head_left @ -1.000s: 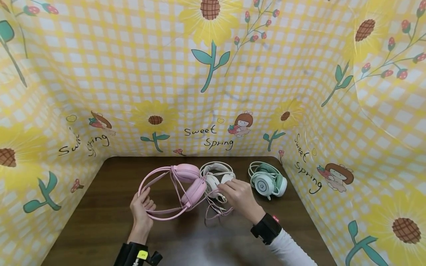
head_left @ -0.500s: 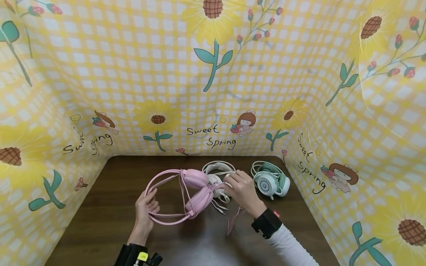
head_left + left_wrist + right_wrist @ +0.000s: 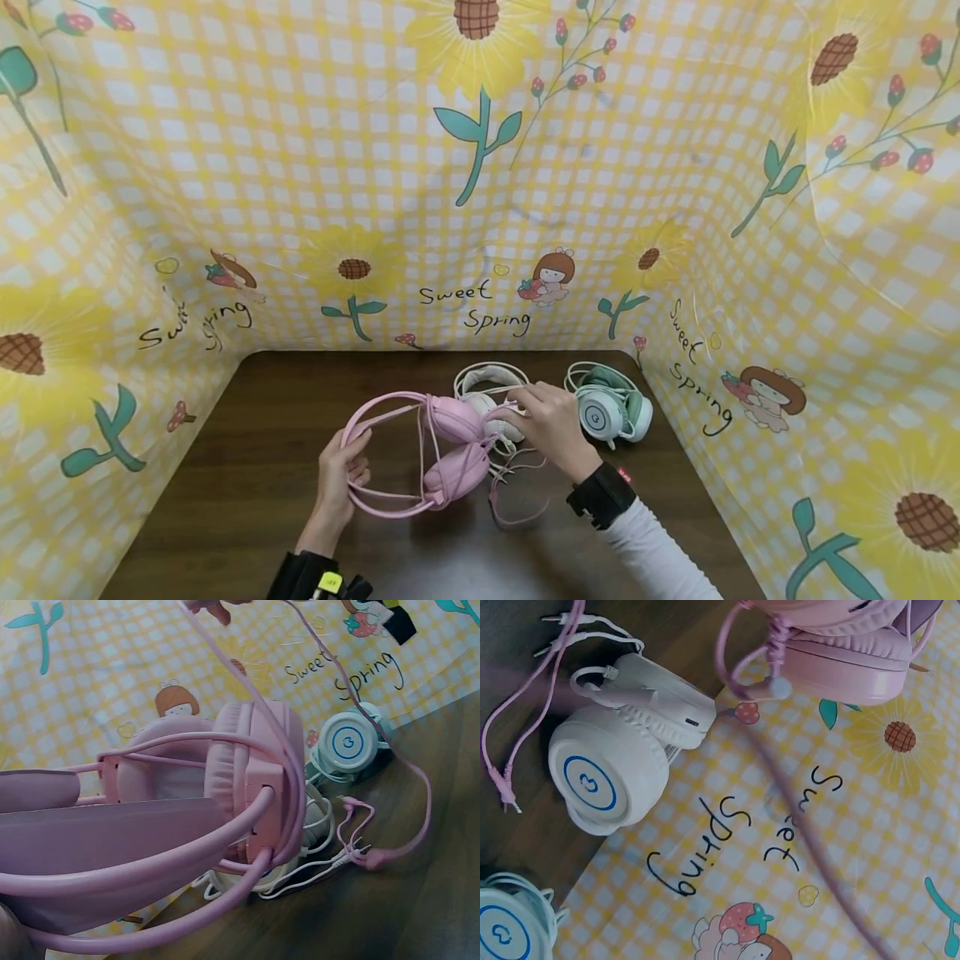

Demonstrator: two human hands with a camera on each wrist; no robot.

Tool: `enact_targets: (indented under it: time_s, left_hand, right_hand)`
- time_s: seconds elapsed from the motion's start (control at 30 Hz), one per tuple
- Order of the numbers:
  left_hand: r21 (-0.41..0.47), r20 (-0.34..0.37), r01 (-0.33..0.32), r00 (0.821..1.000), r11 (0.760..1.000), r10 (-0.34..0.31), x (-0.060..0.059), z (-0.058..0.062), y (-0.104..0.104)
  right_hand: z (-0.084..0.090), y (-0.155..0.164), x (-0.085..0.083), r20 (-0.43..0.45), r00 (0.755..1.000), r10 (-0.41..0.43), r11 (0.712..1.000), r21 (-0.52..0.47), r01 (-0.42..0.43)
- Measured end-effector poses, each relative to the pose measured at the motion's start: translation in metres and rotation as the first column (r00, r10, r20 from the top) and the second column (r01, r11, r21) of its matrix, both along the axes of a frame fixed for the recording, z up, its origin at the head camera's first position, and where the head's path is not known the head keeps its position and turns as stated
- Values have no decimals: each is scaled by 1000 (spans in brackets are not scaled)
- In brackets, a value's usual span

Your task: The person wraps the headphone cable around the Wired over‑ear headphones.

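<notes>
My left hand grips the headband of pink headphones, holding them above the table with the ear cups to the right. Pink cable is wound around the ear cups and across the gap of the headband. Between the fingers of my right hand a stretch of this cable is pinched, just right of the cups. Its plug end dangles loose below. In the right wrist view the cable runs blurred across the picture, and the right hand itself is out of sight.
White headphones lie on the brown wooden table behind the pink pair, partly covered by it in the head view. White-and-green headphones rest farther right, their cable bundled. Yellow checked cloth walls the back and both sides.
The pink headphones and my left hand have shifted right and a little toward me. My right hand has moved slightly, still holding the cable, and the dangling end has swung.
</notes>
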State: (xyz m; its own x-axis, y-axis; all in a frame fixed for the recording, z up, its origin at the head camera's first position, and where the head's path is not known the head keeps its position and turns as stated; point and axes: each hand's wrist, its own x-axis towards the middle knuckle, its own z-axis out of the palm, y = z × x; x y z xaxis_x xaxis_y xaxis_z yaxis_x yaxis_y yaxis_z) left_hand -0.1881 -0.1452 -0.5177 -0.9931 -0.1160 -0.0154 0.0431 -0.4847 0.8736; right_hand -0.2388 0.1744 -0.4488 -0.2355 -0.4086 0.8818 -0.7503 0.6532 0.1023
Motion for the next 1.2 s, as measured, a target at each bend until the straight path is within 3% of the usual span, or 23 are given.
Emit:
enact_targets:
  time_s: [0.3,0.43,0.6,0.73,0.87,1.07,1.2]
  left_hand:
    - [-54,-12,66,998,996,-66,0,-2,18]
    - [-89,-17,105,994,990,-107,-1,-3,22]
    - [-148,-48,209,975,967,-218,-1,-4,22]
    - [-168,-86,296,946,940,-313,0,-4,18]
    - [-152,-150,367,909,917,-389,1,-5,16]
    - [-22,-287,496,828,868,-481,1,-5,16]
    - [137,-370,581,781,802,-503,0,-5,15]
  right_hand:
    - [7,-19,2,-100,993,65,997,55,-60]
    - [13,-26,4,-81,995,66,991,125,-55]
    - [12,-27,1,1,1000,30,982,189,-30]
    - [7,-24,-2,117,991,63,985,150,-81]
    - [1,-23,-3,252,960,119,988,67,-140]
    - [-7,-17,-3,446,874,195,981,-74,-181]
    - [-10,-14,-4,516,809,282,959,-152,-238]
